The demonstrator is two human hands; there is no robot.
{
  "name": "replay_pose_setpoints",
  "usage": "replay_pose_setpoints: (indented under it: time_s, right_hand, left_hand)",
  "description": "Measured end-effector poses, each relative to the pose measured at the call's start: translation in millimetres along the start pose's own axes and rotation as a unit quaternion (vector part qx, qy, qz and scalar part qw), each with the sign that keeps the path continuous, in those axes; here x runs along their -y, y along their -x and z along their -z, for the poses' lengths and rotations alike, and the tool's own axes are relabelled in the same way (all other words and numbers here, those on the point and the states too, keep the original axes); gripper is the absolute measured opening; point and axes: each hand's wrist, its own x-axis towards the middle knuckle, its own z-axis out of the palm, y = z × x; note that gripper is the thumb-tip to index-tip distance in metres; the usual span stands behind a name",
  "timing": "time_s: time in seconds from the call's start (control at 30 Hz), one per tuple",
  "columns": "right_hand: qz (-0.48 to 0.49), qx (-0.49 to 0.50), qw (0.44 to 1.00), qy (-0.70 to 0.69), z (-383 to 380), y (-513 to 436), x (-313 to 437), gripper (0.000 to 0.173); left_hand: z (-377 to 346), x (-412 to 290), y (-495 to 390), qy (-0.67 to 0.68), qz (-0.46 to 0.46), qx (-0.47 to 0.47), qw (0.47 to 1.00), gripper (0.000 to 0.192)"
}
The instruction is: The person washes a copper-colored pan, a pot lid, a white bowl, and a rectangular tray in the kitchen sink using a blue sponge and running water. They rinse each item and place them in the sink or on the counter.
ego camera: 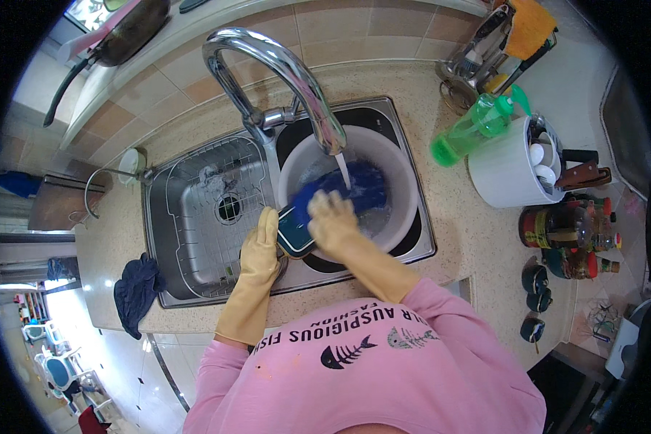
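Observation:
My left hand (260, 245), in a pale yellow rubber glove, grips the left end of a dark green dish (294, 232) with a white line near its rim. The dish is tilted at the near left rim of a whitish plastic basin (407, 214). My right hand (331, 221), gloved the same way, holds a blue cloth (366, 187) against the dish; its fingers are partly blurred. The rest of the cloth trails into the water in the basin. From the chrome faucet (331, 130), water runs onto the cloth.
The basin stands in the right bowl of a steel sink (427, 238). A wire rack (195, 271) lines the left bowl. Right of the sink are a green soap bottle (474, 127), a white utensil holder (499, 163) and several sauce bottles (556, 225). A dark cloth (135, 293) hangs over the counter's front edge.

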Motion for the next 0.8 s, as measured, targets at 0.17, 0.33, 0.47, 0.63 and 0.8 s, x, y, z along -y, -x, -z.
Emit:
replay_pose_setpoints:
  time_s: [0.17,0.33,0.47,0.63,0.8]
  right_hand:
    - [0.061,-0.069,0.995,-0.033,4.4,-3.9,-51.5,0.05]
    - [-0.076,-0.18,0.98,-0.029,-3.7,-21.5,-127.9,0.048]
    - [-0.051,-0.287,0.95,-0.111,-20.7,4.1,-118.7,0.043]
    - [0.02,-0.328,0.934,-0.138,-15.9,42.7,-93.7,0.034]
    - [-0.003,-0.293,0.949,-0.112,-7.1,51.5,-83.3,0.03]
  left_hand:
    - [30.4,-13.9,-14.2,-0.02,0.066,0.129,0.989,0.072]
    - [75.1,-38.8,-53.7,0.062,0.089,0.104,0.989,0.042]
    - [42.2,-84.9,-107.9,0.543,0.19,0.098,0.812,0.038]
    - [-9.7,-112.1,-171.5,0.833,0.295,0.113,0.455,0.051]
    - [-13.0,-117.3,-196.1,0.801,0.301,0.092,0.509,0.042]
